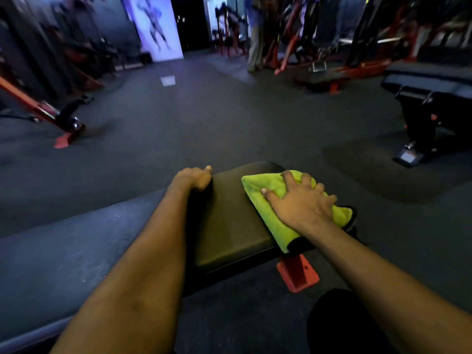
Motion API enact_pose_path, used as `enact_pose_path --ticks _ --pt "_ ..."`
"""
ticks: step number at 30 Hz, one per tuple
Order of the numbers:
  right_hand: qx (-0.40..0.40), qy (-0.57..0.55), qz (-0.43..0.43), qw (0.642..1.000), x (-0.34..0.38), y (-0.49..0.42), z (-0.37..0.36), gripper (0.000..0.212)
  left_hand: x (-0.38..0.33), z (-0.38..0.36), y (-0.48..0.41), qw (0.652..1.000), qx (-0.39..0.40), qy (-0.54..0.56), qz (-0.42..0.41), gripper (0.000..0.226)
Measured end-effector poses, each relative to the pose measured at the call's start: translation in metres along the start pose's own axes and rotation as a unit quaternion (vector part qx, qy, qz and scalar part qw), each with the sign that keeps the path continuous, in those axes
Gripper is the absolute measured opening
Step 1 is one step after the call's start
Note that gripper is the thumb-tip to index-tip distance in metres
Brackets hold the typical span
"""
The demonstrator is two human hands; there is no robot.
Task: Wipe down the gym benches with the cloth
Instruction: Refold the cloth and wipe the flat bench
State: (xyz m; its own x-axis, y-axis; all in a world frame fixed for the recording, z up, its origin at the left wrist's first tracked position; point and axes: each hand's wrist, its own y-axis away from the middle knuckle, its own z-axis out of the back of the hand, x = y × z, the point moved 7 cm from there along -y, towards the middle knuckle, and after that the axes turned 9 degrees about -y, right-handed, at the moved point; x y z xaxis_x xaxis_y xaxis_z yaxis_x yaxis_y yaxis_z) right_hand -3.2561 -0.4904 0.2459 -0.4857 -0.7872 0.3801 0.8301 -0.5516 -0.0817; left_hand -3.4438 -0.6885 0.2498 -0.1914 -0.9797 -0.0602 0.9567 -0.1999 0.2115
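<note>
My right hand (301,203) lies flat on the yellow-green cloth (265,215), fingers (290,178) spread wide, pressing it onto the right side of the black padded worktop (229,226). My left hand (192,178) grips the worktop's left edge, its fingertips curled out of sight below. My palm hides the cloth's middle. The lit poster (153,26) far off is too blurred to read.

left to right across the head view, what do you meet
red frame foot → left hand gripping the pad edge → bench pad → green cloth under the right hand → second bench
</note>
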Motion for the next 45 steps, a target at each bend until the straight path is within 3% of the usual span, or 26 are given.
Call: enact_pose_path --ticks 3,6,12,19,25,29,36,41,43,45 --pt "0.008 -0.001 0.026 1.0 0.0 0.018 0.012 0.056 -0.005 0.006 0.02 0.999 0.016 -0.004 -0.027 0.063" --pt "0.012 -0.005 0.051 0.999 -0.002 0.035 0.018 0.05 -0.006 0.007 0.034 0.999 0.024 0.008 -0.032 0.065" --pt "0.056 -0.005 0.046 0.997 0.0 0.009 0.005 0.057 -0.004 0.0 0.027 0.999 0.002 0.012 -0.046 0.066" --pt "0.017 0.024 0.089 0.996 0.0 0.033 0.004 0.055 -0.002 0.001 0.015 0.998 0.033 0.013 -0.048 0.065" --pt "0.074 -0.008 0.076 0.994 0.014 -0.014 0.0 0.053 0.0 -0.005 0.013 0.998 0.017 0.009 -0.054 0.064" --pt "0.033 0.02 0.129 0.991 0.001 0.032 0.003 0.067 0.002 -0.003 0.01 0.998 0.017 0.011 -0.056 0.065" --pt "0.081 -0.026 0.054 0.995 0.021 -0.046 -0.011 0.052 0.004 -0.003 0.011 0.997 0.019 0.014 -0.068 0.066" --pt "0.043 -0.003 0.169 0.985 0.007 0.0 -0.002 0.06 0.002 -0.002 0.007 0.996 0.039 0.038 -0.075 0.064" --pt "0.057 -0.046 0.142 0.987 -0.01 -0.012 0.0 0.064 0.001 -0.003 0.007 0.995 0.044 0.04 -0.076 0.064" --pt "0.094 -0.07 0.053 0.992 -0.01 -0.047 -0.003 0.056 0.003 -0.003 0.007 0.995 0.046 0.045 -0.074 0.064"
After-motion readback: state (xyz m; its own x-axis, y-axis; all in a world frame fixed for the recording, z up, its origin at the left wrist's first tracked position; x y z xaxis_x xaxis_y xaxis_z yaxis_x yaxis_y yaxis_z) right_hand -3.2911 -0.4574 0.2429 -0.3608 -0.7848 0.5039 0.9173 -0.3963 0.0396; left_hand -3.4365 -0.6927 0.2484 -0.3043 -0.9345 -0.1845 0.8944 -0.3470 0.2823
